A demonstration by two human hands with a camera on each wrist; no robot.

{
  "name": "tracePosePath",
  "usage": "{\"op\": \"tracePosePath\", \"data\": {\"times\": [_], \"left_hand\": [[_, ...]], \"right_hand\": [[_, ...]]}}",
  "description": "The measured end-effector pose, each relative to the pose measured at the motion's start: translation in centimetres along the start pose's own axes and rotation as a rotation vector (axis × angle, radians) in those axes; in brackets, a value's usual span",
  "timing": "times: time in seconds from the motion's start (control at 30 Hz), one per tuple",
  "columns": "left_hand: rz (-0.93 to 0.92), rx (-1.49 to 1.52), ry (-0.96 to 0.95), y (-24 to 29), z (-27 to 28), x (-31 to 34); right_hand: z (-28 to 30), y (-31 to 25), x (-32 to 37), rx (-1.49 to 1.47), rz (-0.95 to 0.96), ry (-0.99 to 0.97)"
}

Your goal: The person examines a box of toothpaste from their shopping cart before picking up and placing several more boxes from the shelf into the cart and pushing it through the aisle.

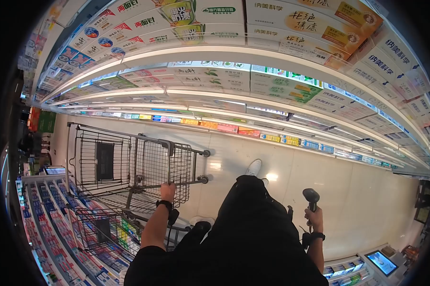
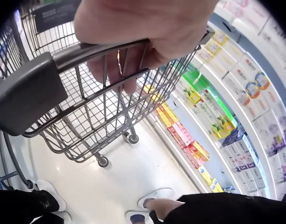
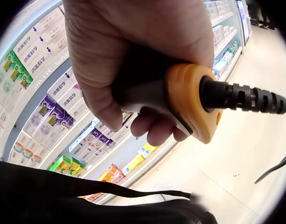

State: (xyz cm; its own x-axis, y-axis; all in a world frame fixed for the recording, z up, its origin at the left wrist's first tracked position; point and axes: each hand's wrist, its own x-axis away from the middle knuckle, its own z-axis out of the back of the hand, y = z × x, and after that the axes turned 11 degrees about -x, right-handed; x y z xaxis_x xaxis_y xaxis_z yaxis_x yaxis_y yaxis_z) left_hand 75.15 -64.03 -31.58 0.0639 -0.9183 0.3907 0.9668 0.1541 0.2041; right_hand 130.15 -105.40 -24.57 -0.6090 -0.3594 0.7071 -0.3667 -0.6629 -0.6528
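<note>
Cart (image 1: 134, 162) was gripped by left hand (image 1: 167, 191), fingers curled; its bulk lay toward ten o'clock. Scanner (image 1: 311, 195) was held in right hand (image 1: 315, 217), fingers wrapped round, long axis aimed at twelve, toward shelf (image 1: 200, 51).

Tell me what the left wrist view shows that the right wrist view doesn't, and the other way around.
Only the left wrist view shows the left hand gripping a bar of the wire shopping cart.

Only the right wrist view shows the right hand holding the scanner, with its black cord.

Both show shelves stocked with boxes, the pale floor and black clothing.
</note>
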Motion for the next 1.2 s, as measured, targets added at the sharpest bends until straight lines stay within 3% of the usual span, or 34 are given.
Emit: {"op": "tracePosePath", "data": {"times": [0.07,0.33,0.43,0.57,0.63,0.73,0.77,0.83,0.9,1.0,1.13,1.17,1.2], "left_hand": [[0.116,0.058,-0.057,5.7,1.0,3.8],[-0.215,-0.105,0.174,13.6,-4.0,9.6],[-0.099,-0.057,0.052,17.1,-5.1,11.9],[-0.214,-0.131,0.101,16.1,-11.1,12.8],[-0.136,0.085,0.056,19.9,-10.0,16.8],[-0.128,0.089,0.048,21.9,-11.6,20.3],[-0.172,-0.034,0.033,22.5,-12.2,21.3],[-0.180,0.056,-0.037,24.2,-13.1,23.9],[-0.098,0.077,-0.056,27.2,-13.7,27.2],[-0.079,0.120,-0.128,28.6,-15.8,29.6],[-0.010,-0.010,-0.071,32.4,-19.0,34.1],[0.016,0.004,0.014,31.0,-21.5,32.3],[-0.080,-0.161,-0.363,34.0,-16.6,36.9]], "right_hand": [[0.4,-0.4,-0.1,0.023,-0.012,-0.008],[5.4,3.0,-0.2,-0.051,-0.059,-0.026],[9.2,5.3,0.2,-0.082,-0.090,-0.017],[16.5,10.4,0.6,-0.130,-0.048,0.023],[20.1,12.9,1.0,-0.144,-0.035,0.059],[25.9,16.3,3.3,-0.155,-0.077,0.156],[27.6,16.9,4.2,-0.152,-0.080,0.206],[30.4,16.5,6.5,-0.210,-0.069,0.246],[32.7,18.0,6.9,-0.200,-0.096,0.283],[34.9,21.0,6.6,-0.255,0.025,0.326],[38.4,20.7,6.9,-0.286,-0.056,0.291],[39.6,20.5,6.7,-0.274,-0.020,0.281],[40.8,20.3,6.6,-0.255,-0.001,0.281]]}}
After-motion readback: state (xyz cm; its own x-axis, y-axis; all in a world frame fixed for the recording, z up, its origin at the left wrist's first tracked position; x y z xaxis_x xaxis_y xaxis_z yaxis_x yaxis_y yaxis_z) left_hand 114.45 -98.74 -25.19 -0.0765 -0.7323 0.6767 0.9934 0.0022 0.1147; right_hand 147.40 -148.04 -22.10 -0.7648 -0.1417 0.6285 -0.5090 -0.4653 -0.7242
